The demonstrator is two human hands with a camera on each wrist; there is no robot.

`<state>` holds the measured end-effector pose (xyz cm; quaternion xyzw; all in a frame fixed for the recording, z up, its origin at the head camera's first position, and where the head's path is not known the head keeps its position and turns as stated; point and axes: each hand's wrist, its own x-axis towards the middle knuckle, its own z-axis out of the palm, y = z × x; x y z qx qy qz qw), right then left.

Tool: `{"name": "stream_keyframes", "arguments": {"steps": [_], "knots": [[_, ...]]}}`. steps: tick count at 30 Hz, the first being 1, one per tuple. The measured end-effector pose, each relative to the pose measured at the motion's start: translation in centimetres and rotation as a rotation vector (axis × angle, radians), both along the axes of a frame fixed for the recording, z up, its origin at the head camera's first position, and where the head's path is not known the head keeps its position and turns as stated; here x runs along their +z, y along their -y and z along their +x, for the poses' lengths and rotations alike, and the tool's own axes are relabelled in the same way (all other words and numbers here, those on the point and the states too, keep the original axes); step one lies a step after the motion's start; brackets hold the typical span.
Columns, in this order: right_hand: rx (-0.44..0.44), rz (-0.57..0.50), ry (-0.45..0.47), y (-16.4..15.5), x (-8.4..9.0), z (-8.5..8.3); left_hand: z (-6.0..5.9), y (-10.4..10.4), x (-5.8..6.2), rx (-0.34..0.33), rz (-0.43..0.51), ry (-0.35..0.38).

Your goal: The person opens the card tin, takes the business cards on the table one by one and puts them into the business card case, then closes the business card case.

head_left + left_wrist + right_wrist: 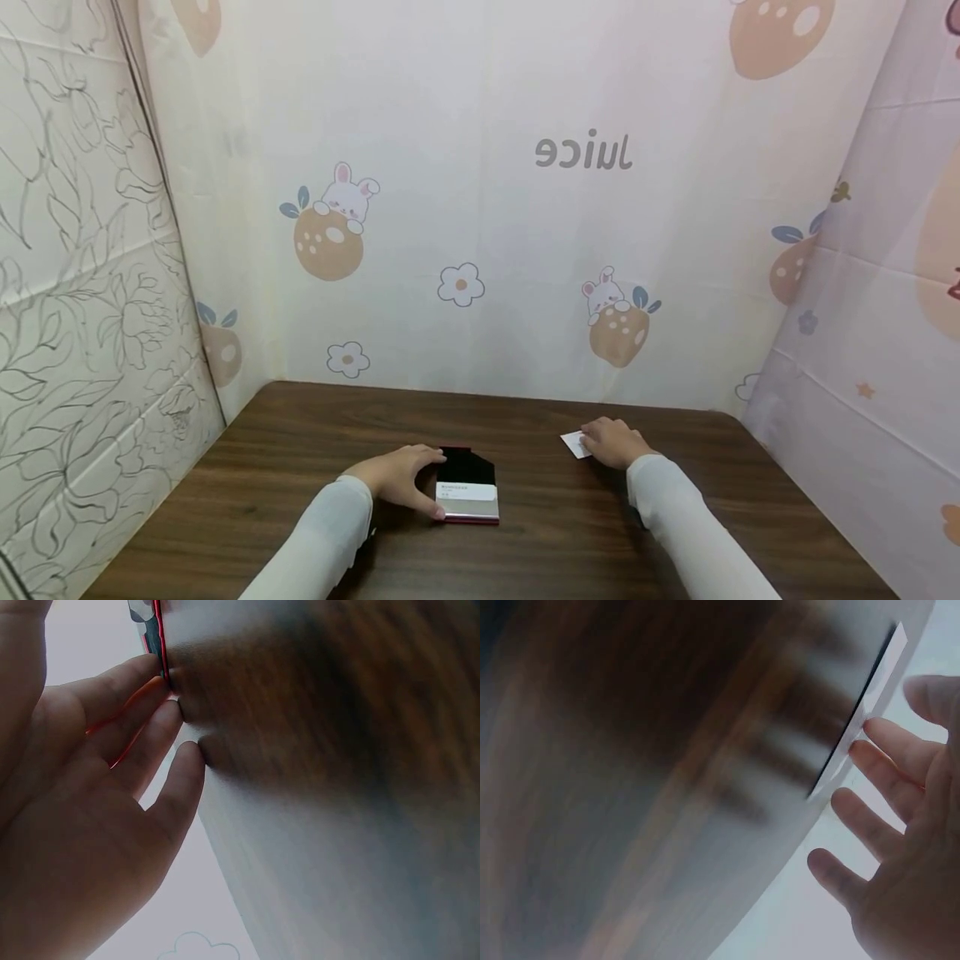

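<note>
Backdrop: printed cloth (480, 208) fills the upper two thirds of the head view; cartoon rabbits on orange fruit, small flowers, the word "Juice" mirrored, upper centre. Line-drawn floral sheet (82, 275) along the left edge; pinkish sheet (885, 317) along the right edge

Table (525, 550): dark brown wood grain, lower third of the head view. Both wrist views show it only as a blurred brown surface

Arms: two pale sleeves enter from the bottom edge, one lower centre-left, one lower right

Card case (468, 493): lower centre of the head view, flat on the table, lid open. Black interior above, a white card with small print in the lower half, red rim along the bottom edge. In the left wrist view only a strip of red edge shows at top centre

Left hand (401, 482): lower centre, just left of the case, palm down. Thumb at the lower left corner of the case, fingers curved around its upper left edge, touching it. In the left wrist view the fingers (161, 731) lie close together, tips on the table beside the red edge

Right hand (615, 442): right of centre, well apart from the case, resting on the table. In the right wrist view its fingers (889, 769) are spread and nearly straight

Loose card (576, 444): small, white, flat on the table, right of centre, partly under the fingertips of the right hand, which press on it
</note>
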<state>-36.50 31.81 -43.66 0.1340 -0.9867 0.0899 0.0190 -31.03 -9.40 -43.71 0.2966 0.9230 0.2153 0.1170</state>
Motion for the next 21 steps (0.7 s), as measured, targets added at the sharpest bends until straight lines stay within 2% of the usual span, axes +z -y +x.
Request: {"name": "stream_keyframes", "arguments": {"steps": [4,14,17,21], "knots": [[0.008,-0.007,0.02,-0.7,0.3,0.4,0.1,0.0,0.0,-0.006,0.007,-0.003],[0.089,-0.023,0.186,-1.5,2.0,0.8,0.2,0.0,-0.1,0.0,0.004,-0.005],[0.069,-0.048,0.23,-1.7,2.4,1.1,0.2,0.0,-0.1,0.001,-0.001,-0.013],[0.041,-0.082,0.242,-2.1,2.5,1.4,0.1,0.0,-0.1,0.004,-0.006,-0.013]]}}
